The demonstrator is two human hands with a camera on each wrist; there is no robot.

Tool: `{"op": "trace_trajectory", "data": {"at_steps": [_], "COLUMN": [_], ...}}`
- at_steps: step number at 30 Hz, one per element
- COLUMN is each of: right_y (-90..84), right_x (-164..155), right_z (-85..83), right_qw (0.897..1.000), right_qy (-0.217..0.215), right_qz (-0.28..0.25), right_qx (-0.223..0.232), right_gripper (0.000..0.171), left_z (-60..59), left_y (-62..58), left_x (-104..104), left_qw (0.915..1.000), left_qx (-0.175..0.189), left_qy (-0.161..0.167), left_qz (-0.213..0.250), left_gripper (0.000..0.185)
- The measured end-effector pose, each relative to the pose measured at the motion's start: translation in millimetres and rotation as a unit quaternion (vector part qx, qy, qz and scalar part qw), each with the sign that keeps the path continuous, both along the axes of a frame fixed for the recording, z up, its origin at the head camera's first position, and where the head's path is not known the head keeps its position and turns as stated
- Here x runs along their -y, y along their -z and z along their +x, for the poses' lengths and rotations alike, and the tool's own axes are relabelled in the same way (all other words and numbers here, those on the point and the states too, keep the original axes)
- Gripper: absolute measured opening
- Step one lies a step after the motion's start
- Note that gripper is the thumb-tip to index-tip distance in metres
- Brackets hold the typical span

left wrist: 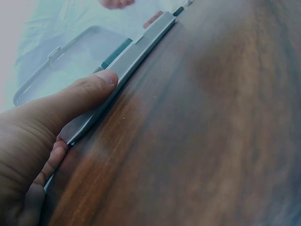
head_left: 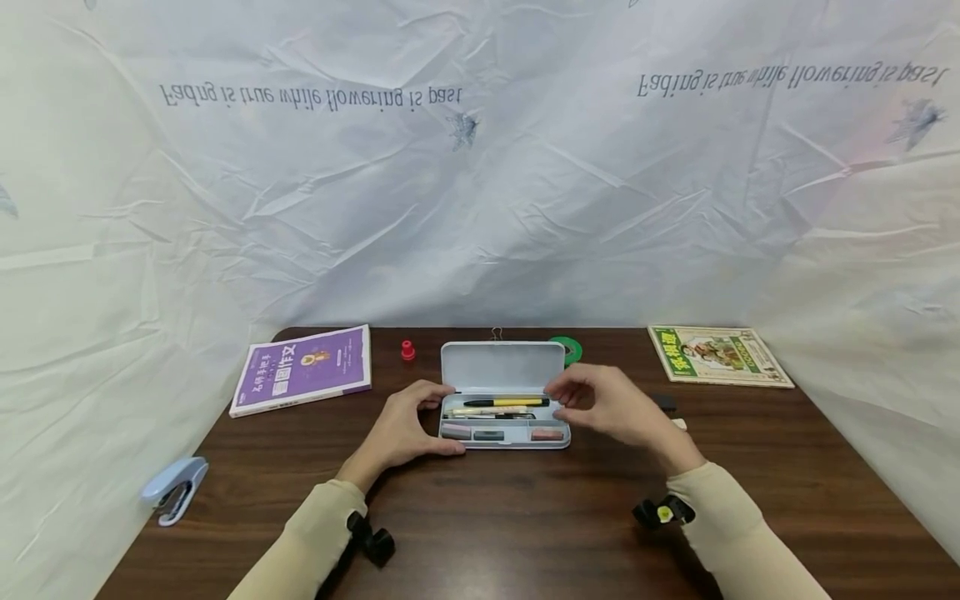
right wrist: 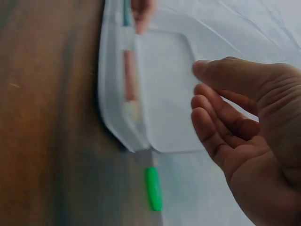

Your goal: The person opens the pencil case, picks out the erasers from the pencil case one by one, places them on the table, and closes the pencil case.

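Observation:
A pale pencil case (head_left: 504, 367) lies on the table with its lid raised at the back. Inside its rear compartment are a yellow-and-black pen (head_left: 512, 402) and other slim pens. Small blocks, one of them reddish (head_left: 547, 435), sit in the front compartments. My left hand (head_left: 397, 427) grips the case's left end, thumb at the front side and fingers toward the back corner. Over the right end hovers my right hand (head_left: 611, 404); in the right wrist view its fingers (right wrist: 207, 125) are loosely bent, with nothing between them and the thumb.
A purple book (head_left: 303, 368) lies at the back left, a green-and-yellow book (head_left: 720, 356) at the back right. Behind the case are a red object (head_left: 408, 350) and a green round item (head_left: 572, 350). A blue stapler (head_left: 177, 490) stands at the left edge.

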State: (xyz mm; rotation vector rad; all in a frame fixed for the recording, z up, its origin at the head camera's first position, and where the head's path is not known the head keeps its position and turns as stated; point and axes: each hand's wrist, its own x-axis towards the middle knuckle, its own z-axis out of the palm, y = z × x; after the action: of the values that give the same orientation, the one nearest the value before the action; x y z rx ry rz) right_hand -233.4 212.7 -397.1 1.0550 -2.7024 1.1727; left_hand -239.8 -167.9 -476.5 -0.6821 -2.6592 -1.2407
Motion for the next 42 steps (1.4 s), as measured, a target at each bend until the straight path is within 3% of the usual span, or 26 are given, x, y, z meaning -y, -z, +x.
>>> {"op": "trace_trajectory", "data": {"at_steps": [10,20,26,34,42], "right_y": [20.9,15.1,-3.5,-19.9,-7.7], "right_x": [14.1,12.0,-6.6,-39.4,-67.0], "right_z": [2.4,4.0,1.1,-4.6,-14.4], "right_qw": [0.995,0.996,0.999,0.997,0.989], "right_qy": [-0.056,-0.058,-0.028,0.063,0.131], "right_qz": [0.077,0.072,0.027,0.006,0.039], "right_qx": [0.009,0.005,-0.006,-0.039,-0.059], "right_gripper": [0.014,0.015,0.019,0.023,0.02], "left_z": [-1.2,-1.6,-0.3,-0.5,-1.3], "left_y": [-0.2,1.1,-0.2,0.4,1.1], "left_x": [-1.8,-1.6,-1.4,0.0,-0.4], "left_qw": [1.0,1.0,1.0,1.0,1.0], "left_qx": [0.004,0.004,0.004,0.004,-0.001], "left_qy": [0.005,0.007,0.006,0.001,0.004], "left_qz": [0.0,-0.001,-0.002,0.004,0.005], "left_gripper": [0.09,0.09,0.091,0.091,0.091]}}
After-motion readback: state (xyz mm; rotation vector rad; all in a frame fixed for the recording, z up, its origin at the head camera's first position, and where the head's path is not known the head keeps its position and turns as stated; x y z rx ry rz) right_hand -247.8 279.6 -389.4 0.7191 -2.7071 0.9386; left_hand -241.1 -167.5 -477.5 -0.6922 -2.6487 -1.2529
